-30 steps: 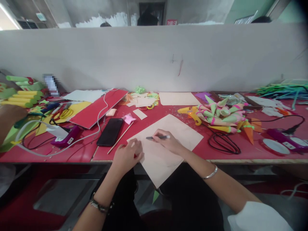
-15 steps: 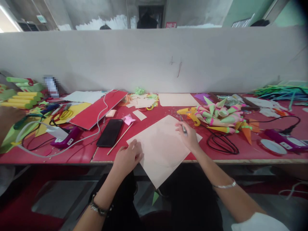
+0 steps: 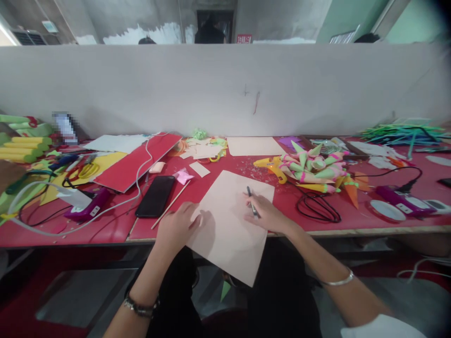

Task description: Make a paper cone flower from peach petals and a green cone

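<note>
A pale cream sheet of paper (image 3: 229, 230) lies in front of me, turned at an angle, its near corner sticking out past the table's edge. My left hand (image 3: 179, 224) rests at the sheet's left side, fingers loosely bent and thumb apart, with nothing seen in it. Over the right part of the sheet, my right hand (image 3: 264, 212) grips a dark pen (image 3: 251, 199) that stands tilted between the fingers. Whether the pen's tip touches the paper I cannot tell. Near my left hand lie a black phone (image 3: 155, 196) and a thin wooden stick (image 3: 172, 203).
A yellow glue gun (image 3: 271, 166) lies beside a pile of green and pink paper cones (image 3: 313, 164). Black cable coils (image 3: 319, 206) and purple power strips (image 3: 405, 199) are at right. A red board (image 3: 137, 164) lies at left. A grey partition (image 3: 211, 89) closes the back.
The sheet has turned counterclockwise, its near corner swinging right. My right hand has moved left and a little toward me with the pen. My left hand stays at the sheet's left side.
</note>
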Motion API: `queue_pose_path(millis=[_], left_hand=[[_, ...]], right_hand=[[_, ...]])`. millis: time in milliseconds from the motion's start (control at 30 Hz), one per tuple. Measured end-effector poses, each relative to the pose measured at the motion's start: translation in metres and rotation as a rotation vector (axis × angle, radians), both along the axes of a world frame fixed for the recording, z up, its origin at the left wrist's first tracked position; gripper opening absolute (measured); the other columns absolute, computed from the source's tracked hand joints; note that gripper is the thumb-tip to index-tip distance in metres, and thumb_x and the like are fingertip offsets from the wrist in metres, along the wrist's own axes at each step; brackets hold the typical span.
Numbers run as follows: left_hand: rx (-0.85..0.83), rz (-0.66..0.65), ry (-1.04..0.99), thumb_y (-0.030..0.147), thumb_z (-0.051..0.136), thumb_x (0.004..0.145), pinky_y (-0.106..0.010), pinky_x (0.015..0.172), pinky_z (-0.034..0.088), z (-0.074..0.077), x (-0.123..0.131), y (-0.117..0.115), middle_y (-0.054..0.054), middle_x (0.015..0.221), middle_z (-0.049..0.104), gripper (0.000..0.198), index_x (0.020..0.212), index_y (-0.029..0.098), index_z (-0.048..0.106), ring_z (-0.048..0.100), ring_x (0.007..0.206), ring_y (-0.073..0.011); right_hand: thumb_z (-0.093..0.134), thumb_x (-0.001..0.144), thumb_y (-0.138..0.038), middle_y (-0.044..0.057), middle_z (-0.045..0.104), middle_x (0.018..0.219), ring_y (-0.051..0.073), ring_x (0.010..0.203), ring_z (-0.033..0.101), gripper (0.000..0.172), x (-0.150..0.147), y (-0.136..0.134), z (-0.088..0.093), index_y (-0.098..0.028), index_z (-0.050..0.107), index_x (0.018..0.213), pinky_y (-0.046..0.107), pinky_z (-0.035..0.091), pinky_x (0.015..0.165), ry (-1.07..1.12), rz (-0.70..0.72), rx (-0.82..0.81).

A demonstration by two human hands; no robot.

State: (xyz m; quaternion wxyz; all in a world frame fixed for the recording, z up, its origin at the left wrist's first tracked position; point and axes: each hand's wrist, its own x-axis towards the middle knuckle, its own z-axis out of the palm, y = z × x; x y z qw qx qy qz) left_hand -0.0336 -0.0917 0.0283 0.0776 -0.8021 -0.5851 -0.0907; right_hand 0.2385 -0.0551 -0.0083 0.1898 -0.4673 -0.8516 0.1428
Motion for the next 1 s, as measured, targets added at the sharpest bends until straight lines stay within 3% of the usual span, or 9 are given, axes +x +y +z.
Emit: queue_pose_path(millis=[133,200,267,333,500,700,1000], left_hand=[[-0.052,-0.097,0.014,0.03,0.037,0.083,-0.027,0.064,0.045,-0.007,0.001,0.012,-0.003,0.121,0.052,0.033,0.113,0.022,0.049,0.062,0.079,-0.0169],[-0.083,-0.152,0.04,0.028,0.036,0.084,-0.028,0.066,0.045,-0.013,0.003,0.016,-0.003,0.126,0.048,0.035,0.117,0.022,0.046,0.061,0.083,-0.0171],[-0.102,-0.182,0.075,0.025,0.033,0.085,-0.03,0.071,0.045,-0.019,0.006,0.017,-0.005,0.127,0.047,0.037,0.12,0.021,0.044,0.06,0.087,-0.0178],[-0.101,-0.194,0.112,0.023,0.03,0.086,-0.033,0.073,0.044,-0.024,0.012,0.015,-0.006,0.129,0.045,0.038,0.122,0.02,0.042,0.059,0.089,-0.0188],[-0.07,-0.176,0.157,0.031,0.031,0.086,-0.036,0.074,0.043,-0.027,0.033,0.003,-0.013,0.128,0.044,0.041,0.124,0.016,0.04,0.059,0.088,-0.0211],[-0.114,-0.181,0.067,0.039,0.034,0.085,-0.034,0.078,0.043,-0.023,0.031,0.003,-0.009,0.125,0.048,0.042,0.121,0.019,0.042,0.059,0.088,-0.0191],[-0.119,-0.201,0.009,0.034,0.037,0.084,-0.033,0.081,0.043,-0.025,0.021,0.005,-0.008,0.125,0.049,0.041,0.121,0.019,0.044,0.06,0.087,-0.0185]], right_hand=[[0.06,0.068,-0.036,0.01,0.055,0.107,0.024,0.102,0.048,0.04,0.013,0.028,0.017,-0.019,0.049,0.102,0.041,0.034,0.09,-0.007,0.199,-0.137],[0.064,0.064,-0.034,0.008,0.057,0.106,0.025,0.103,0.048,0.033,0.017,0.042,0.024,-0.02,0.054,0.092,0.041,0.032,0.091,0.032,0.23,-0.23],[0.064,0.064,-0.036,0.006,0.06,0.099,0.023,0.096,0.052,0.025,0.018,0.053,0.027,-0.02,0.056,0.081,0.036,0.038,0.085,0.221,0.191,-0.31],[0.055,0.072,-0.042,0.005,0.061,0.092,0.019,0.089,0.056,0.023,0.013,0.059,0.025,-0.021,0.055,0.083,0.031,0.043,0.076,0.425,0.107,-0.327],[0.035,0.081,-0.049,0.004,0.061,0.082,0.013,0.075,0.059,0.036,-0.024,0.055,0.009,-0.021,0.055,0.092,0.024,0.046,0.061,0.896,-0.124,-0.31],[0.048,0.076,-0.044,0.0,0.057,0.058,0.008,0.047,0.051,0.029,-0.057,0.045,0.004,-0.016,0.056,0.073,0.018,0.037,0.04,0.923,-0.107,-0.434],[0.051,0.075,-0.034,-0.002,0.059,0.056,0.004,0.039,0.04,0.021,-0.056,0.047,0.004,-0.017,0.047,0.063,0.015,0.028,0.037,0.898,-0.058,-0.511]])
